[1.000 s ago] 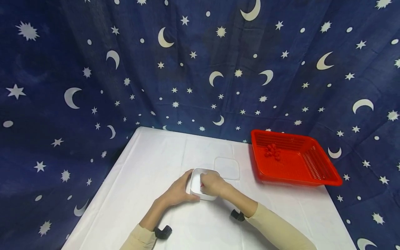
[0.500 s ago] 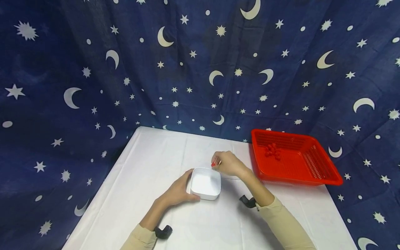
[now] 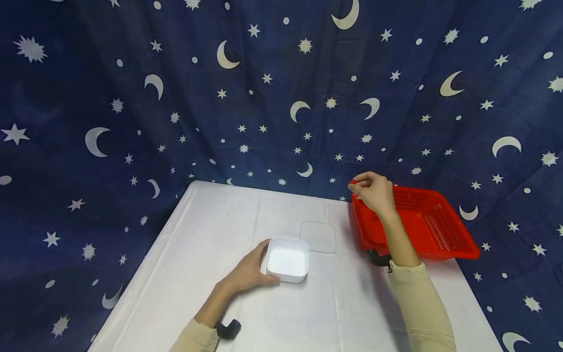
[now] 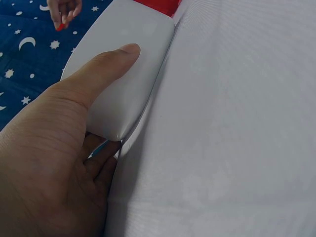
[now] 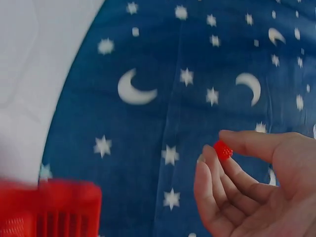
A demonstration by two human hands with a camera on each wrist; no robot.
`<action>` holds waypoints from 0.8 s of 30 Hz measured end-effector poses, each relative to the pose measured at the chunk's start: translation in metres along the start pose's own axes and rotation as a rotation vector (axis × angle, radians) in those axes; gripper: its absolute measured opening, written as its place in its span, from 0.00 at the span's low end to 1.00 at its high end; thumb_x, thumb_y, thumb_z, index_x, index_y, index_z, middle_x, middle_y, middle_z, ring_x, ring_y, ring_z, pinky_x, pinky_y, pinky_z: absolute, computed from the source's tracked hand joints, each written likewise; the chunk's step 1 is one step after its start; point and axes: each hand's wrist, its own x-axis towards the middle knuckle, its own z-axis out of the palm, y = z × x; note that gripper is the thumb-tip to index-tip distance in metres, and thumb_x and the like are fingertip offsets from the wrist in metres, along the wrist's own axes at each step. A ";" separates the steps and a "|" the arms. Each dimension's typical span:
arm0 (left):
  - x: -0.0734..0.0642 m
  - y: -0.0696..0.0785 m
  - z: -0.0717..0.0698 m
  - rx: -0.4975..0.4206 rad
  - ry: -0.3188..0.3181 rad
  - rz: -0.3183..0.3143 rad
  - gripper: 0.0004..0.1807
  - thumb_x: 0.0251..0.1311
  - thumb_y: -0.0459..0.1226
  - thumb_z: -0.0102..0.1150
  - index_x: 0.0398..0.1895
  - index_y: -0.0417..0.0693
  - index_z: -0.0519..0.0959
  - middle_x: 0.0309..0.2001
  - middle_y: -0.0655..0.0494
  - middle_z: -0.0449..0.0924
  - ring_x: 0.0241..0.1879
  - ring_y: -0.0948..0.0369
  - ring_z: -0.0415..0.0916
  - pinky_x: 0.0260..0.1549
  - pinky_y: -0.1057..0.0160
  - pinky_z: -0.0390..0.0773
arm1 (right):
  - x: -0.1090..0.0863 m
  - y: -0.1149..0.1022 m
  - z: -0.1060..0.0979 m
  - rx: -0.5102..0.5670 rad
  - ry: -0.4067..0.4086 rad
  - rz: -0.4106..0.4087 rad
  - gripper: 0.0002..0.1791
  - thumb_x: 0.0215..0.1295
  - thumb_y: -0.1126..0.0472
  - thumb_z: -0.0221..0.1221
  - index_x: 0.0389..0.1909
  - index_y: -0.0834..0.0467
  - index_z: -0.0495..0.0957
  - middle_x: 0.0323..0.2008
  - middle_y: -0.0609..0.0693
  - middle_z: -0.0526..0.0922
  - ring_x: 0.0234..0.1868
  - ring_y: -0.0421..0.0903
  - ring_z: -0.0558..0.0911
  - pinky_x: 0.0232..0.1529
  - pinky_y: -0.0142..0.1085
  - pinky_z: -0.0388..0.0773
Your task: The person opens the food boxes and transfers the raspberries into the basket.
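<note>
My left hand (image 3: 248, 269) grips the side of a white square plastic container (image 3: 288, 278), which stands open-topped on the white cloth. In the left wrist view its thumb lies along the container's smooth outer wall (image 4: 131, 94). Over the left rim of the red basket (image 3: 462, 253), my right hand (image 3: 376, 193) is raised. Between thumb and fingertips it pinches a small bumpy red raspberry (image 5: 223, 150), seen closely in the right wrist view. The hand and forearm hide the basket's left part in the head view.
A clear, flat square lid (image 3: 317, 237) lies on the white tablecloth (image 3: 228, 215) behind and right of the container. A dark blue curtain (image 3: 264, 102) with moons and stars hangs behind the table's back edge.
My right hand has come out of the container and moved right and away, with the raspberry in it, up over the basket's rim. My left hand keeps its grip on the container.
</note>
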 end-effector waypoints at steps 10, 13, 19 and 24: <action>-0.001 -0.003 -0.002 0.005 0.006 -0.014 0.69 0.38 0.63 0.83 0.83 0.57 0.53 0.79 0.53 0.63 0.78 0.49 0.60 0.75 0.40 0.59 | 0.044 0.020 -0.047 -0.034 0.108 0.162 0.20 0.65 0.54 0.72 0.50 0.63 0.85 0.30 0.50 0.91 0.21 0.33 0.84 0.25 0.29 0.82; 0.000 -0.003 -0.002 0.009 0.003 -0.012 0.69 0.38 0.64 0.82 0.83 0.57 0.53 0.79 0.53 0.63 0.78 0.49 0.60 0.75 0.40 0.59 | 0.055 0.031 -0.056 0.012 0.114 0.239 0.20 0.64 0.56 0.72 0.50 0.66 0.84 0.28 0.48 0.91 0.22 0.35 0.87 0.26 0.28 0.84; -0.001 -0.003 -0.001 0.012 0.002 -0.014 0.70 0.38 0.64 0.82 0.84 0.57 0.53 0.79 0.54 0.63 0.78 0.50 0.60 0.75 0.41 0.59 | 0.073 0.061 -0.070 -0.062 0.089 0.386 0.19 0.64 0.54 0.71 0.49 0.63 0.86 0.23 0.42 0.89 0.30 0.43 0.90 0.41 0.40 0.89; -0.001 -0.002 0.000 0.018 -0.001 -0.019 0.70 0.39 0.64 0.82 0.84 0.56 0.53 0.79 0.53 0.62 0.78 0.49 0.59 0.75 0.41 0.59 | 0.075 0.091 -0.074 -0.244 0.039 0.508 0.29 0.62 0.47 0.69 0.53 0.68 0.85 0.42 0.61 0.90 0.51 0.64 0.85 0.59 0.57 0.80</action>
